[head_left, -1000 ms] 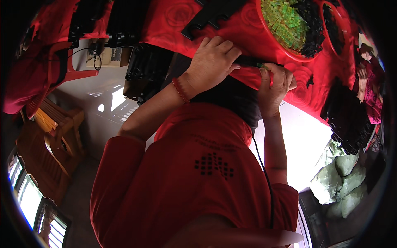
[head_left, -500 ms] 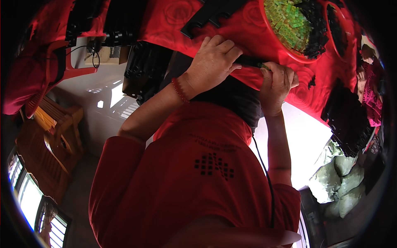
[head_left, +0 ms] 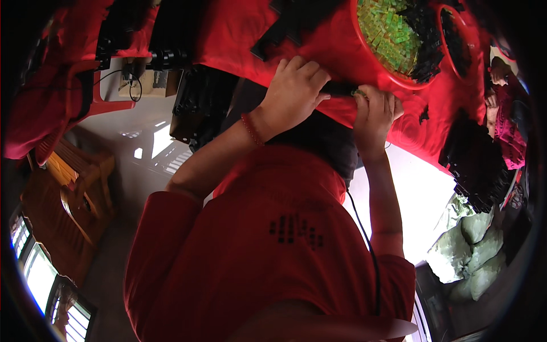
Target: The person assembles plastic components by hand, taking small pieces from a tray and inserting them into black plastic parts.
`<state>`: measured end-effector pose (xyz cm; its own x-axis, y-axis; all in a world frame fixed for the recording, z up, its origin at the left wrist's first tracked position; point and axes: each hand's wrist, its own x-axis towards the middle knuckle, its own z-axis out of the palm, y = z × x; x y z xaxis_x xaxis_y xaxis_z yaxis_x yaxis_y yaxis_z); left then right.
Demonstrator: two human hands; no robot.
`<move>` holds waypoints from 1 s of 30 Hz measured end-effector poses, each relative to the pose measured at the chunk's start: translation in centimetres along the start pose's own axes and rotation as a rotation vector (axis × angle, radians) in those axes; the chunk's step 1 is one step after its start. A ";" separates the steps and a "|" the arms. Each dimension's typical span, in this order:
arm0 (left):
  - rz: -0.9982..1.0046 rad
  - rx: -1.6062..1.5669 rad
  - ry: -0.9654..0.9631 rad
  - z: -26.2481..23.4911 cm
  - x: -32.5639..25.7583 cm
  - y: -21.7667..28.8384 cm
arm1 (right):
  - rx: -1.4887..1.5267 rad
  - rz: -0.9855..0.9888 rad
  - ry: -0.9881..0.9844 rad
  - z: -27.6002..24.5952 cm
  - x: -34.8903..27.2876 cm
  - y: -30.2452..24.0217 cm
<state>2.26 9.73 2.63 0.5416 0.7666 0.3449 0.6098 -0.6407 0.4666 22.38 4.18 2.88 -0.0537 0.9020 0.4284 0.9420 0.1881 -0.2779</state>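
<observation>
My left hand [head_left: 293,94] is closed on one end of a narrow black bar [head_left: 339,88] at the near edge of the red cloth-covered table. My right hand [head_left: 376,117] pinches at the bar's other end. A small green piece [head_left: 358,93] shows at its fingertips, against the bar. Fingers hide much of the bar, so I cannot tell its full shape. Just beyond my right hand stands a red basin [head_left: 401,82] with many yellow-green translucent pieces [head_left: 387,37] and black pieces [head_left: 426,57] in it.
Flat black parts [head_left: 279,37] lie beyond my left hand. A second red container [head_left: 470,43] stands right of the basin. Dark stacked parts [head_left: 476,159] hang over the table's right side, near pale sacks [head_left: 467,251]. Another person [head_left: 507,128] is at far right; a wooden chair [head_left: 62,211] stands left.
Both hands have shifted slightly, still at the same black bar. The green piece at my right fingertips shows more plainly. The whole view has tilted a little.
</observation>
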 end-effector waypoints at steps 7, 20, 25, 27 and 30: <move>-0.090 -0.062 0.037 -1.5 -1.7 0.3 | 0.282 0.271 0.201 -2.1 4.6 1.9; -0.202 -0.295 0.309 -2.7 -3.0 1.6 | 0.589 0.416 0.241 -2.6 6.8 -0.3; -0.189 -0.266 0.317 -2.7 -2.6 2.0 | 0.668 0.446 0.240 -4.1 5.7 -2.1; -0.175 -0.241 0.318 -2.7 -2.4 2.0 | 0.606 0.474 0.215 -4.2 5.6 -2.3; -0.145 -0.218 0.318 -2.8 -2.2 2.1 | 0.638 0.473 0.230 -3.8 5.3 -2.3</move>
<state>0.73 6.84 5.07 0.2325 0.8449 0.4818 0.5110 -0.5276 0.6787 21.15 7.06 9.11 0.4358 0.8524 0.2891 0.4747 0.0552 -0.8784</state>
